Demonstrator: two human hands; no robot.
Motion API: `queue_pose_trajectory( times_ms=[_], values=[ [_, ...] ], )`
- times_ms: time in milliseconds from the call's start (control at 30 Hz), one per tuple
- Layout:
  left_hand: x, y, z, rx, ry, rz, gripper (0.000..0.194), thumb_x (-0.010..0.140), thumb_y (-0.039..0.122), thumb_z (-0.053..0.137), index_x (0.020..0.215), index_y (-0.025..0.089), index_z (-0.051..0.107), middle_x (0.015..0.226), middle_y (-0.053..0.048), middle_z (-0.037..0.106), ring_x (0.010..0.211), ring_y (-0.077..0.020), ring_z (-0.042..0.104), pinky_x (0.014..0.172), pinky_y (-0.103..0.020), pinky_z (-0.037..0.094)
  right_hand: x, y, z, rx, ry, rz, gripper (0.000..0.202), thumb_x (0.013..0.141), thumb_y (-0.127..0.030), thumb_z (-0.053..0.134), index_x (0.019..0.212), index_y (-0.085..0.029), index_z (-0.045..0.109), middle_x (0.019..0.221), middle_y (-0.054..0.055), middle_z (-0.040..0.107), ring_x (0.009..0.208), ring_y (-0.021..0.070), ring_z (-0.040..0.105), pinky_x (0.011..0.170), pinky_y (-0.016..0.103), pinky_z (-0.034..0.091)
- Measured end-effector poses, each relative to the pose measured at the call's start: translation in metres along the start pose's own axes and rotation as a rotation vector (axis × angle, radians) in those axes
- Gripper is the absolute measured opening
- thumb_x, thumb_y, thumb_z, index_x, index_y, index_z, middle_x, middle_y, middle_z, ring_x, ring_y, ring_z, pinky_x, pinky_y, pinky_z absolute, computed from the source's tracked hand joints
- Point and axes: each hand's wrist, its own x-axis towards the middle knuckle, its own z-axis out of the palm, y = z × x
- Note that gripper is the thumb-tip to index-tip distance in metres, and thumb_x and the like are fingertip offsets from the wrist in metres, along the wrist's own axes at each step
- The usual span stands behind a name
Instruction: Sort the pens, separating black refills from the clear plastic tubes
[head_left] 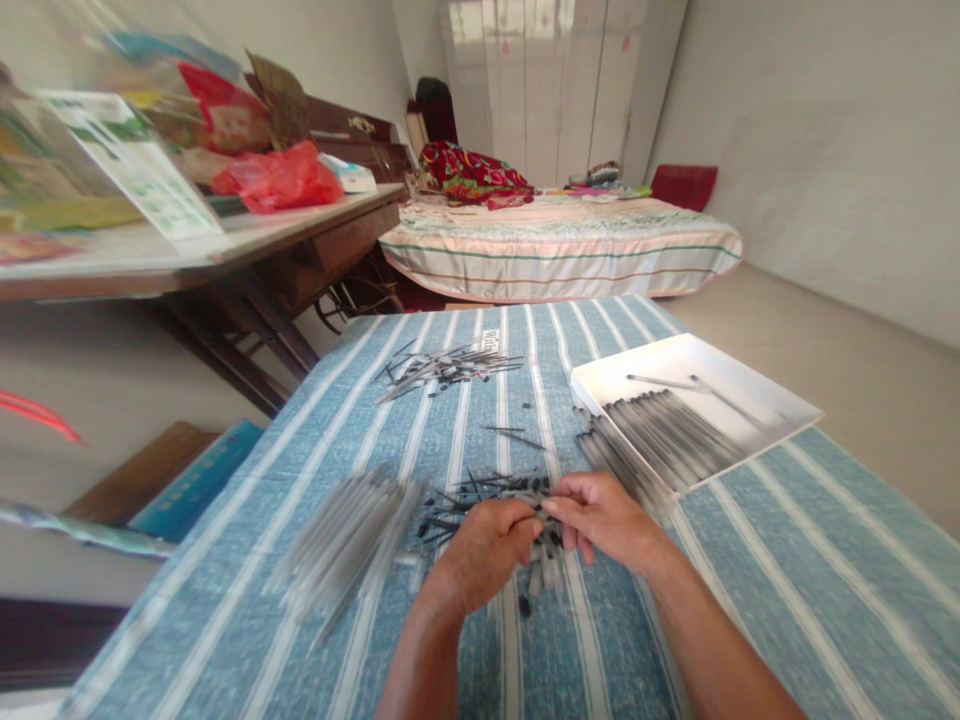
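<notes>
My left hand (pixel 487 550) and my right hand (pixel 604 515) meet over the striped cloth, thumbs and fingertips pinched close together. Something small and greyish is between them, too blurred to name. Under and behind the fingers lies a pile of black caps and thin dark pieces (pixel 480 485), partly hidden by my hands. Left of it is a bundle of translucent pen tubes (pixel 345 535). Right of my right hand, pens with black ends (pixel 619 455) lie in a row against the white box lid or tray (pixel 757 440), which holds more such pens (pixel 671 435).
A blue striped cloth (pixel 247 560) covers the table. Farther back lies a heap of thin dark refill-like sticks (pixel 450 368), with a few loose ones (pixel 514 435) nearer. To the left stands a desk (pixel 300 225) with a red plastic bag (pixel 281 178). Beyond is a bed (pixel 562 240).
</notes>
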Motion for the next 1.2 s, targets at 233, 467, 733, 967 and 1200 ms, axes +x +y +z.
queue_pose_trajectory(
  times_ms=[233, 467, 733, 967, 1200],
  values=[
    [0.001, -0.002, 0.001, 0.022, 0.007, 0.001, 0.028, 0.077, 0.028, 0.037, 0.053, 0.018, 0.048, 0.047, 0.004, 0.043, 0.048, -0.0109, 0.042, 0.049, -0.022, 0.029, 0.000, -0.001, 0.003, 0.025, 0.020, 0.038, 0.024, 0.075, -0.038, 0.053, 0.066, -0.016, 0.047, 0.049, -0.005, 0.056, 0.033, 0.0059, 0.049, 0.031, 0.014, 0.025],
    [0.000, -0.004, -0.002, 0.029, 0.002, 0.008, 0.028, 0.078, 0.029, 0.037, 0.055, 0.017, 0.050, 0.049, 0.004, 0.045, 0.049, -0.0105, 0.043, 0.049, -0.022, 0.030, 0.000, 0.002, 0.002, 0.045, -0.002, 0.027, 0.026, 0.073, -0.039, 0.055, 0.065, -0.015, 0.049, 0.049, -0.005, 0.057, 0.032, 0.0056, 0.048, 0.031, 0.014, 0.027],
    [-0.009, -0.009, -0.012, -0.091, -0.038, -0.015, 0.023, 0.074, 0.030, 0.043, 0.075, 0.015, 0.062, 0.058, 0.004, 0.049, 0.052, -0.0091, 0.045, 0.050, -0.020, 0.033, -0.003, -0.005, -0.003, 0.230, 0.020, -0.020, 0.028, 0.071, -0.039, 0.057, 0.063, -0.014, 0.051, 0.051, -0.002, 0.059, 0.034, 0.0064, 0.050, 0.032, 0.015, 0.029],
    [-0.024, -0.037, -0.046, 0.290, 0.354, -0.231, 0.020, 0.072, 0.031, 0.046, 0.067, 0.020, 0.062, 0.064, 0.001, 0.061, 0.064, -0.0149, 0.055, 0.061, -0.022, 0.039, 0.000, -0.002, -0.022, 0.290, 0.577, -0.121, 0.022, 0.070, -0.035, 0.058, 0.062, -0.016, 0.050, 0.049, -0.002, 0.056, 0.031, 0.0056, 0.043, 0.030, 0.016, 0.026],
    [-0.037, -0.068, -0.076, 0.509, 0.654, -0.683, 0.036, 0.076, 0.033, 0.045, 0.102, 0.018, 0.064, 0.100, -0.012, 0.065, 0.084, -0.0287, 0.061, 0.065, -0.032, 0.043, -0.002, -0.002, -0.017, -0.245, 0.406, -0.068, 0.022, 0.073, -0.034, 0.054, 0.058, -0.018, 0.052, 0.045, -0.004, 0.051, 0.035, 0.0084, 0.044, 0.037, 0.020, 0.032]
  ],
)
